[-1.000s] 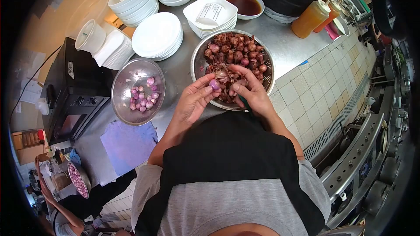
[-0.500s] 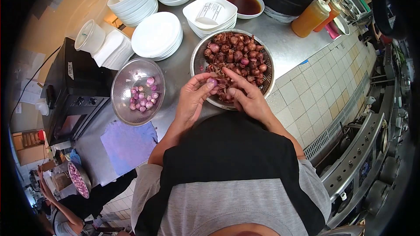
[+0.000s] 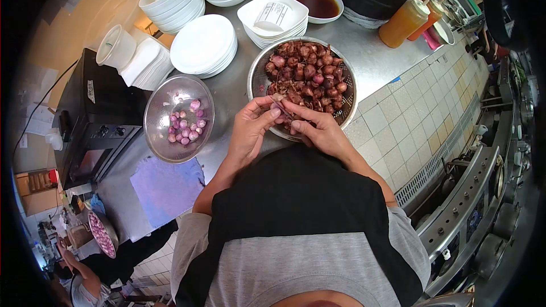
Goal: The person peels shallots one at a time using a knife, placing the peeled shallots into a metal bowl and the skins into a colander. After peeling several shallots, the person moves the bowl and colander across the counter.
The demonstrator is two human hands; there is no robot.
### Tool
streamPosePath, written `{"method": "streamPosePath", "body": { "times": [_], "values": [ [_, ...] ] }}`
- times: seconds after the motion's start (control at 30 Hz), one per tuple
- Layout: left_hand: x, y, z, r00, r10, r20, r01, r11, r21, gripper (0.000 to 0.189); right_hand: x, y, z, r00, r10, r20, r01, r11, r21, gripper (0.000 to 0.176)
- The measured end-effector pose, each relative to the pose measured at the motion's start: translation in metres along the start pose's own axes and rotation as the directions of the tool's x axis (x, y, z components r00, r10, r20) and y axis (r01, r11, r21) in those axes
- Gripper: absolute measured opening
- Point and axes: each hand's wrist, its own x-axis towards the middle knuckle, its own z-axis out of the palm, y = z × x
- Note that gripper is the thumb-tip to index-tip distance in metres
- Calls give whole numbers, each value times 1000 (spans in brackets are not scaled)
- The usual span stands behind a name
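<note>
"What's in the hands?"
"The left hand (image 3: 245, 128) pinches a small shallot (image 3: 279, 107). The right hand (image 3: 321, 129) has its fingers against it; whether they grip is hard to tell."
"And below?"
"A steel colander (image 3: 351, 79) of brown-skinned shallots (image 3: 310, 72), on the metal table (image 3: 369, 57)."
"Left of that?"
"A smaller perforated bowl (image 3: 156, 116) holding pinkish shallots (image 3: 185, 131), just beside a purple cloth (image 3: 166, 190)."

Commercial kitchen: stacked plates (image 3: 203, 44), squeeze bottles (image 3: 402, 25)
</note>
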Motion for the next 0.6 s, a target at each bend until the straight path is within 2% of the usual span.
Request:
{"method": "streamPosePath", "body": {
  "times": [0.1,0.17,0.2,0.27,0.3,0.4,0.47,0.5,0.57,0.6],
  "values": [
    [0,1,-1,1000,-4,15,4,1000,4,26,1,7,-2,996,-89,-17,88,994,-59,39],
    [0,1,-4,999,-22,28,22,1000,-15,27,2,7,-7,996,72,53,-78,989,127,39],
    [-1,0,-6,998,-38,41,40,999,-35,29,3,6,-9,996,72,54,-79,989,128,39],
    [0,-1,-9,997,-50,50,53,997,-60,29,4,3,-13,984,99,148,-143,937,318,40],
    [1,-2,-9,996,-64,62,69,994,-84,30,4,4,-13,984,98,148,-142,937,319,40],
    [1,-2,-7,998,-44,38,45,999,-31,30,2,4,-9,990,55,133,-89,961,262,42],
    [0,-1,-4,999,-37,26,38,998,-42,29,-2,-3,-5,995,68,72,-75,992,104,41],
    [0,-2,-2,999,-29,14,30,998,-55,29,-1,0,-2,995,68,72,-75,992,103,41],
    [1,-5,-3,999,-28,17,29,997,-73,29,2,11,2,993,-120,-22,120,993,-18,39],
    [1,-6,-3,999,-27,20,29,995,-91,29,1,10,1,993,-120,-23,119,993,-18,39]
  ]
}}
